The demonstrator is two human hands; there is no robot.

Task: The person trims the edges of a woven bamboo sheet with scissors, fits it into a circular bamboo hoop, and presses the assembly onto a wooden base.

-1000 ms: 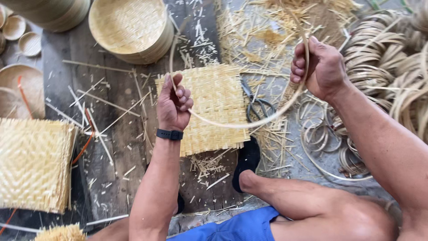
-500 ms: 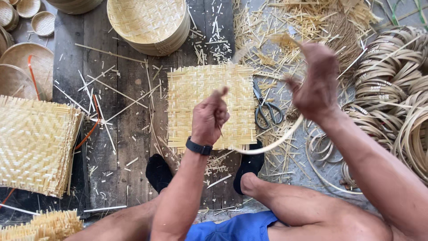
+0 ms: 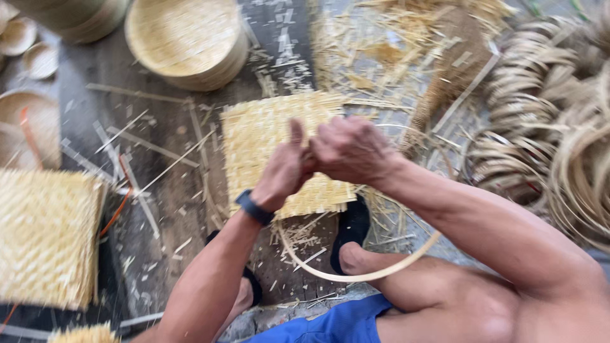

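Note:
My left hand (image 3: 286, 170) and my right hand (image 3: 351, 150) meet in front of me, both closed on the ends of a thin bamboo strip (image 3: 356, 274) bent into a hoop that loops down toward my knee. Under the hands lies a square woven bamboo mat (image 3: 264, 136) on the plank floor. A dark band sits on my left wrist (image 3: 254, 208). The join of the hoop is hidden by my fingers.
A stack of round woven trays (image 3: 184, 38) sits at the top. Another woven mat (image 3: 44, 238) lies at the left. Coils of bamboo strip (image 3: 546, 133) pile at the right. Splinters and straw (image 3: 406, 38) litter the floor. My feet in dark sandals (image 3: 352, 225) rest by the mat.
My hands were apart holding the strip in a wide arc; they have come together over the mat, closing the strip into a hoop that now hangs toward me.

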